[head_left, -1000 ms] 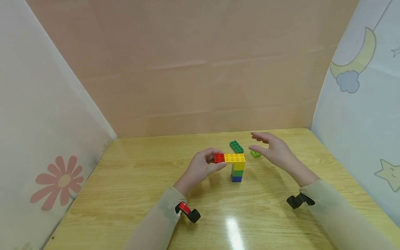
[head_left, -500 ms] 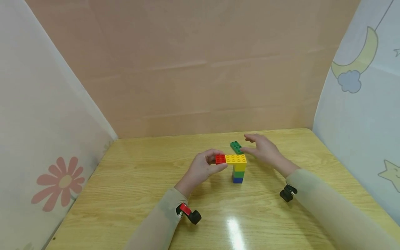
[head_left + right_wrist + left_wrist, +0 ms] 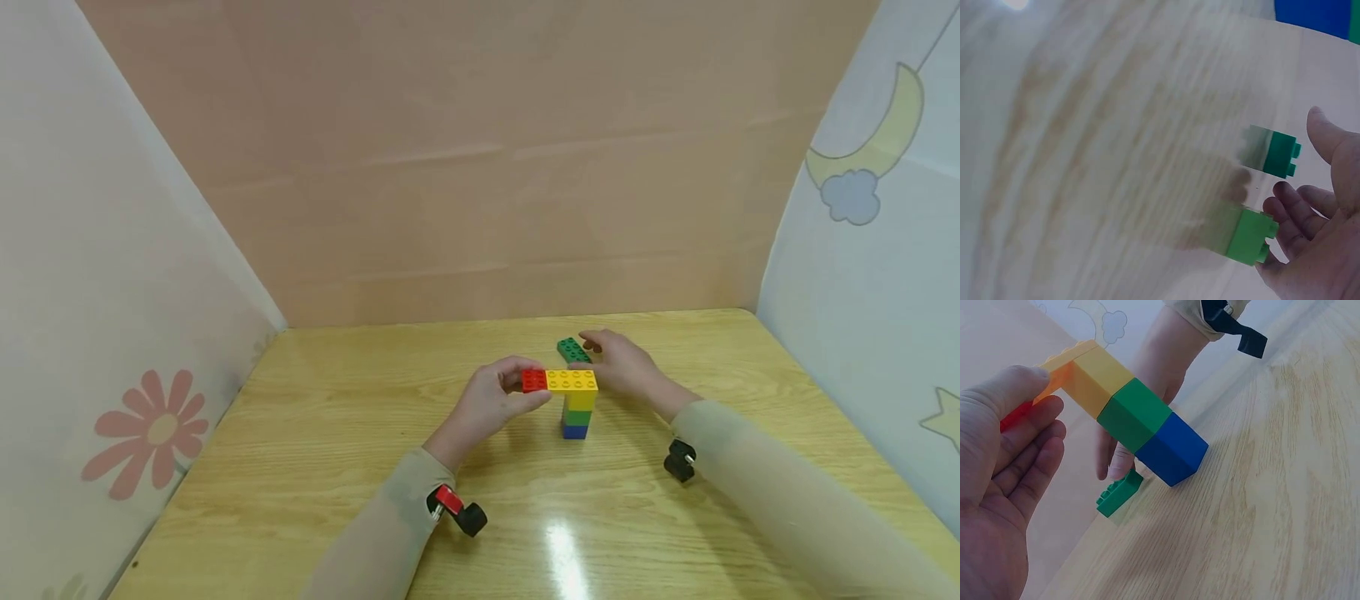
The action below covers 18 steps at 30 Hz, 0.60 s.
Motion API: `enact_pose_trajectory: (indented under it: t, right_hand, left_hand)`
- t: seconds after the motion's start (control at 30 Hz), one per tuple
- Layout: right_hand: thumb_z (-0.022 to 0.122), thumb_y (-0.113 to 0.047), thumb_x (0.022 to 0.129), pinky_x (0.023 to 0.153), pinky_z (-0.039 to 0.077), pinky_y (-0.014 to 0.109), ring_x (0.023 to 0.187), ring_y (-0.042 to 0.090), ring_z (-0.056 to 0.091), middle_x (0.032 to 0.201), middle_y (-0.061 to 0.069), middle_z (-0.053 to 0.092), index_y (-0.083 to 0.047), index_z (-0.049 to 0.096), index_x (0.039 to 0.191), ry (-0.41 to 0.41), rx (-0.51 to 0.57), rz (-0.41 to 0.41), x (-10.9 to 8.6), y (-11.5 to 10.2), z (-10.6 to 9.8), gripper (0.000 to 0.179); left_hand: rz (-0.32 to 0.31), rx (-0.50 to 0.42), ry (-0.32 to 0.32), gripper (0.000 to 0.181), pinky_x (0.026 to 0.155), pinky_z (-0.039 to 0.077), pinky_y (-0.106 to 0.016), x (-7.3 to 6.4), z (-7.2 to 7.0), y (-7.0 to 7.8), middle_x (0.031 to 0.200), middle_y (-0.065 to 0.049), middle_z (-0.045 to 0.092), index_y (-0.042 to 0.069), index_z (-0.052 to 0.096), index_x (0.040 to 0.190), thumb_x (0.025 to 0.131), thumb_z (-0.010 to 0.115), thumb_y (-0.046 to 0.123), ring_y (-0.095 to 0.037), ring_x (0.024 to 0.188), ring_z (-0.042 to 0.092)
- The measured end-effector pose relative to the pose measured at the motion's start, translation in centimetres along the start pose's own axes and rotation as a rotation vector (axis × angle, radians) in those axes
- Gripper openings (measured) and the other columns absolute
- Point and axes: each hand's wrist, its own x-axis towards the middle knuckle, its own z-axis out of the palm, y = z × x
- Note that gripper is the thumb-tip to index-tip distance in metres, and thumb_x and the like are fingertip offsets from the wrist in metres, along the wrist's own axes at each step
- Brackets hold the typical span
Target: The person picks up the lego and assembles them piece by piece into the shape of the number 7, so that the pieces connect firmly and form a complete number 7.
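My left hand pinches the red brick between thumb and fingers. That brick sits at the left end of a yellow brick, which tops a column of yellow, green and blue bricks. Behind the column, my right hand reaches down with relaxed, spread fingers, nothing held. Its thumb lies close to a dark green brick; whether they touch, I cannot tell. In the right wrist view a light green brick lies beside the fingers; the hand hides it in the head view.
The wooden table carries all the bricks. A plain backdrop rises at its far edge. Printed white panels stand at the left and right. Each sleeve bears a small dark wrist camera.
My right hand has moved left and down toward the dark green brick, covering the light green one in the head view. The left hand keeps its grip on the red brick, nearly still.
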Motion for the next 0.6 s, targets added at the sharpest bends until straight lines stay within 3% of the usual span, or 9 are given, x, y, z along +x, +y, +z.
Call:
enact_pose_trajectory:
  t: [0.3,0.6]
  right_hand:
    - [0.078,-0.034,0.106,0.111,0.048,0.068,0.130,0.047,0.062,0.142,0.028,0.064,0.006,0.044,0.163,-0.003,-0.050,-0.004,0.09,0.55,0.71,0.078]
    - [0.078,-0.042,0.104,0.106,0.051,0.064,0.117,0.041,0.064,0.130,0.024,0.068,0.006,0.050,0.159,0.030,-0.103,0.001,0.49,0.51,0.98,0.078]
  left_hand:
    - [-0.005,-0.011,-0.013,0.032,0.093,0.063,-0.033,0.20,0.25,0.08,0.119,0.005,0.077,0.021,0.078,0.128,0.098,0.089,0.022,-0.018,0.105,0.073]
    - [-0.001,0.006,-0.010,0.033,0.094,0.062,-0.034,0.18,0.39,0.02,0.119,0.006,0.077,0.023,0.078,0.129,0.098,0.089,0.022,-0.017,0.106,0.073]
